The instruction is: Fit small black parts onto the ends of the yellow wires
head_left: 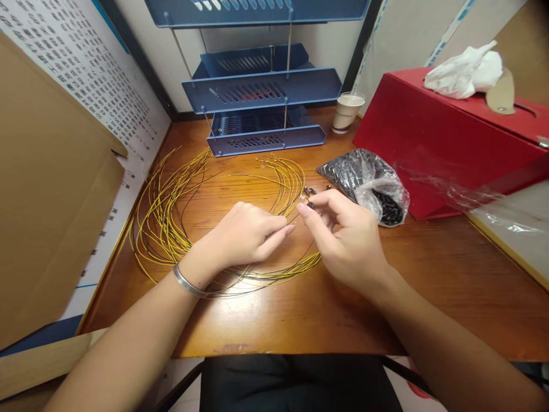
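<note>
Small, dark, rounded black part (311, 204) pinched between thumb and forefinger of right hand (354, 243), other fingers curled; part sits at fingertips, facing left hand (253, 232). Left hand loosely fisted, thumb pressed to forefinger; cannot tell whether strand is gripped. Thin, glossy yellow-and-black wires (165, 214) in loose, tangled loops on brown wooden table (450, 292), spreading left of left hand, beneath it and up to right hand. Clear plastic bag of black pieces (360, 171) just beyond right hand.

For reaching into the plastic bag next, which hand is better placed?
Probably the right hand: it is close beside the plastic bag, though it pinches a small black piece. The left hand is farther off, over the yellow wires.
</note>
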`<state>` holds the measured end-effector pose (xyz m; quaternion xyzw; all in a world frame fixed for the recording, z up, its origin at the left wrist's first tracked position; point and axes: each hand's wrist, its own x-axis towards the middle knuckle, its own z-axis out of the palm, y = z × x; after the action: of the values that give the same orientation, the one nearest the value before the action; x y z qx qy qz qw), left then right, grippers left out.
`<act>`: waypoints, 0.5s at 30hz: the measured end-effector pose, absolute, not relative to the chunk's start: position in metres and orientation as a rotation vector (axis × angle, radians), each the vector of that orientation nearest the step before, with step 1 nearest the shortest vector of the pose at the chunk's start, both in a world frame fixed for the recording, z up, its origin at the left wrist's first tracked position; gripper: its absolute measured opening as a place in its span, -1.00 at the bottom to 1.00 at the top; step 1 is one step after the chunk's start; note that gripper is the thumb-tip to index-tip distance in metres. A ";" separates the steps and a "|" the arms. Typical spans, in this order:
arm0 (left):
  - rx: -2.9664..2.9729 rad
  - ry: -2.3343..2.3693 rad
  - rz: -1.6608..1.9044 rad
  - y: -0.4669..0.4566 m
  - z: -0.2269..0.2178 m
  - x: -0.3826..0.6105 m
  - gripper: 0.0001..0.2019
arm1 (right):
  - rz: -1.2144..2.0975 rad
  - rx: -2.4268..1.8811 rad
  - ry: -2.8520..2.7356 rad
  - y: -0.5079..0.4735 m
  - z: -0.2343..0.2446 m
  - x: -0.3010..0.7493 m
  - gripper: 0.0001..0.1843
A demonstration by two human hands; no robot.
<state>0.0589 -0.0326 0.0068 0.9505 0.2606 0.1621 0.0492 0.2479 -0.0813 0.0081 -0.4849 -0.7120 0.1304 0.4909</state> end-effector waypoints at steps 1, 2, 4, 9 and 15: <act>2.893 0.794 0.487 -0.032 0.007 0.059 -0.61 | 0.310 -1.170 -1.727 -0.081 0.008 0.248 -0.85; 2.889 0.796 0.482 -0.032 0.007 0.059 -0.61 | 0.303 -1.163 -1.727 -0.081 0.008 0.247 -0.86; 2.880 0.802 0.471 -0.032 0.007 0.059 -0.61 | 0.288 -1.148 -1.721 -0.081 0.008 0.247 -0.86; 2.865 0.816 0.439 -0.032 0.008 0.059 -0.60 | 0.245 -1.130 -1.703 -0.083 0.009 0.247 -0.87; 2.865 0.824 0.421 -0.031 0.008 0.060 -0.60 | 0.248 -1.150 -1.712 -0.084 0.011 0.247 -0.85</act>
<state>0.0597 -0.0311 0.0084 0.9495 0.2732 0.1396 0.0654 0.2474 -0.0840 0.0112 -0.4772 -0.7102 0.1027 0.5073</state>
